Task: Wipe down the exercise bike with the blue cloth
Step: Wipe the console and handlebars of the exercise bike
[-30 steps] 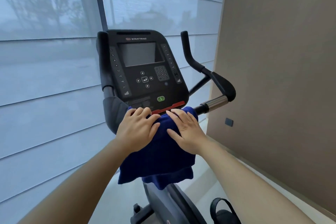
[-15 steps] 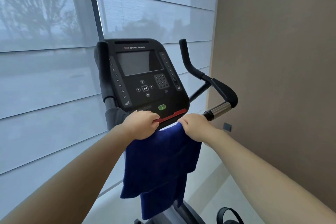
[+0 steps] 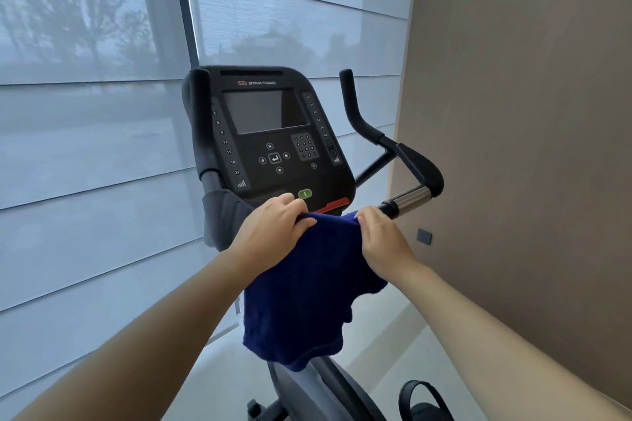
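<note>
Just below the console (image 3: pixel 273 133) of the exercise bike (image 3: pixel 307 386), both hands hold the blue cloth (image 3: pixel 307 301) by its top edge. The left hand (image 3: pixel 273 232) grips it with curled fingers under the console's green button (image 3: pixel 304 194), and the right hand (image 3: pixel 383 243) pinches it below the console's right corner. The cloth hangs down under the console and hides the bike's post. To the right of the console are a black handlebar (image 3: pixel 413 161) and a brown wall (image 3: pixel 513 113); behind it is a window blind (image 3: pixel 85 147).

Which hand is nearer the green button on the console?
Left. The left hand grips the blue cloth just below-left of the green button; the right hand holds the cloth farther off, lower right.
</note>
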Action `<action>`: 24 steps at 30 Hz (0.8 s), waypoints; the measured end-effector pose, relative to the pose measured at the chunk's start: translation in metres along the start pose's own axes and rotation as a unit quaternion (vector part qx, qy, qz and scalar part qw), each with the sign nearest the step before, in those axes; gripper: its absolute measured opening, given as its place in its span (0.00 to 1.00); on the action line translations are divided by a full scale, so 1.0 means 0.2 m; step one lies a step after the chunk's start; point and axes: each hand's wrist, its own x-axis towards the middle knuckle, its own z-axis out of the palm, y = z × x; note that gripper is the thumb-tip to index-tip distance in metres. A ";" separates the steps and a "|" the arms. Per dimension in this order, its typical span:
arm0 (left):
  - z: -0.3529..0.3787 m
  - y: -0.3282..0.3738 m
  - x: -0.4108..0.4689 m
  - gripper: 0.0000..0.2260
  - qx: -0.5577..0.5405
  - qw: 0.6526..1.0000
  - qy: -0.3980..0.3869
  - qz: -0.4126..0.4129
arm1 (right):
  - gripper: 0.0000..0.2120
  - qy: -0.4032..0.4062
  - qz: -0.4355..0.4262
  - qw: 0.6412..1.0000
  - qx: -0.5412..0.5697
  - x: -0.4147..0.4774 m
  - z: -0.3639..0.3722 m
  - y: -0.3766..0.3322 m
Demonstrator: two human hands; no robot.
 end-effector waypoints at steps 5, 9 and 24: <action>-0.05 0.11 -0.04 0.16 0.032 0.997 -0.062 0.013 | 0.02 -0.070 -0.045 0.996 -0.036 -0.15 -0.12 0.02; -0.09 0.21 -0.11 0.16 0.070 0.994 -0.087 -0.006 | 0.07 -0.108 -0.073 0.988 -0.086 -0.24 -0.25 0.04; -0.29 1.03 -0.48 0.05 0.103 0.988 0.091 -0.065 | 0.04 0.010 -0.078 0.995 0.055 -0.76 -0.77 0.06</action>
